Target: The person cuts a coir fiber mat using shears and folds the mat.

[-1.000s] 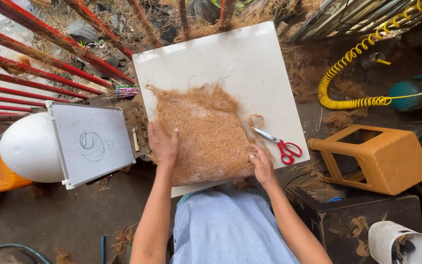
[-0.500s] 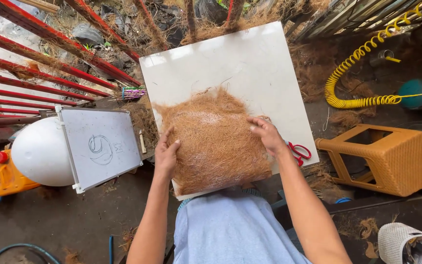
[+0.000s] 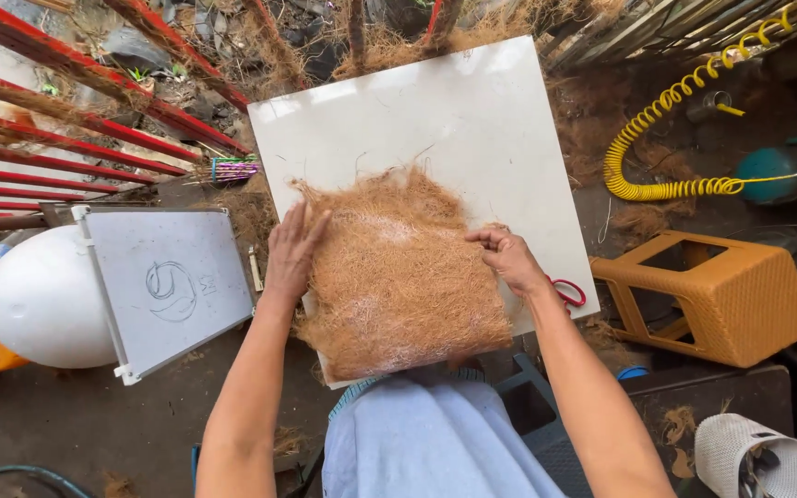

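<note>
Hands pressing a fibre mat on a white board

The left hand (image 3: 292, 254) lies flat on the brown fibre mat (image 3: 398, 272) atop the white board (image 3: 435, 111); the right hand (image 3: 506, 256) pinches its right edge, red scissors (image 3: 566, 293) just beside

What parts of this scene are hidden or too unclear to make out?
- Scissors: head view, only the red handles show; the right hand covers the blades.
- White board: its near edge lies under the fibre mat.
- Right hand's fingertips: curled into the fibres, grip unclear.
- Left hand: palm side hidden.
</note>
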